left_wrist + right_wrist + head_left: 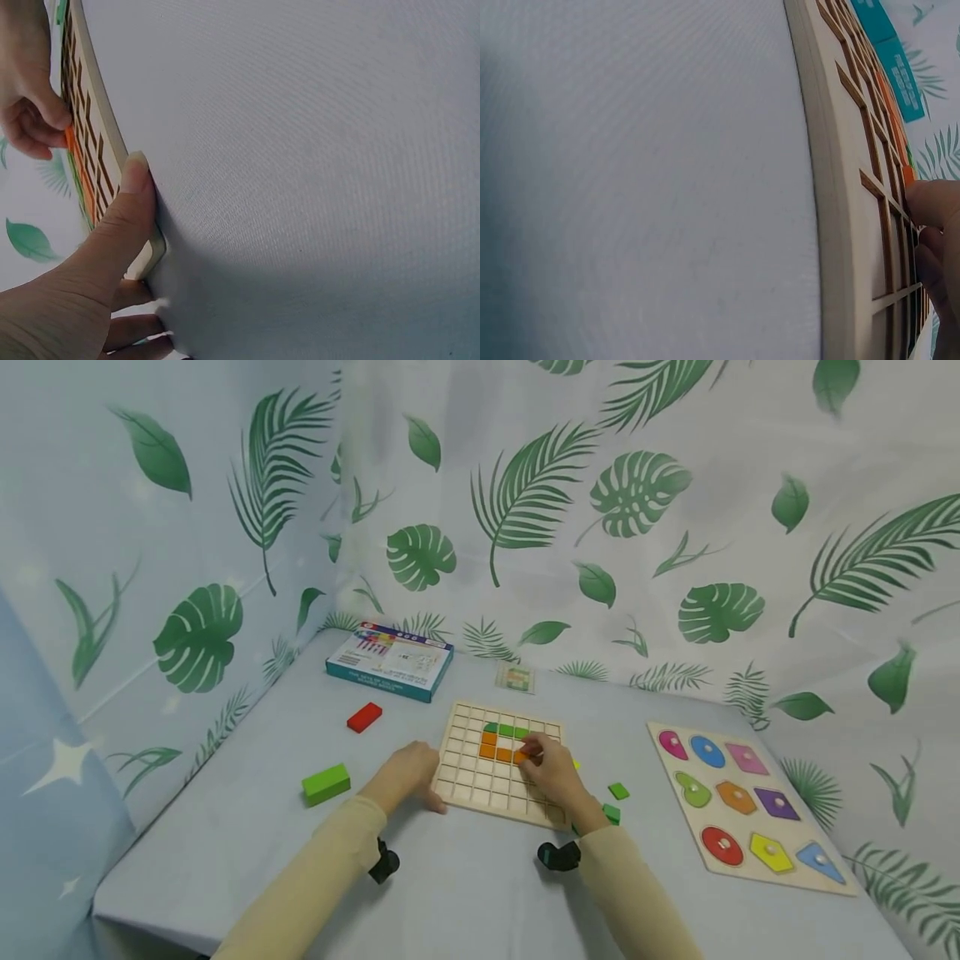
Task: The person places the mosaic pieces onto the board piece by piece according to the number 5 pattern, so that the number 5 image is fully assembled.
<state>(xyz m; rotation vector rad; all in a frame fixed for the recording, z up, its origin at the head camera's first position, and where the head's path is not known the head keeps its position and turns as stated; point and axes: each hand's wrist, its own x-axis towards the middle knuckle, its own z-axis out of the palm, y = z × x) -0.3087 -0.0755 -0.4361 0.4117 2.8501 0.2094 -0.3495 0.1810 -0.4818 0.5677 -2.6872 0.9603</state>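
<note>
Near the middle of the table [465,893] lies a wooden grid board [480,781], partly filled with orange and green pieces. The left hand [405,774] rests against the board's left near edge; the left wrist view shows its thumb [133,196] pressed flat on the rim with the fingers curled loosely beneath, bracing the board and gripping nothing. The right hand [551,768] is over the board's right centre, its fingertips [934,202] pinching an orange piece [521,757] that touches the orange run [491,745] already seated.

Judged from these views, the step in hand is seating that piece in its cells. It would be done well by lowering the piece square to the dividers, letting it drop flush before the pinch loosens, while the left thumb keeps the board from sliding left or turning.

Edges and room: the green pieces [510,730] sit just beyond the orange run, so the fingers have little clearance on the far side. Loose small green tiles [618,791] lie just right of the board, near the right wrist. A shape puzzle [742,806] lies well apart to the right; a green block [326,783] and red block [364,717] lie to the left, a blue box [390,660] at the far left. Open cloth lies on the near side.
</note>
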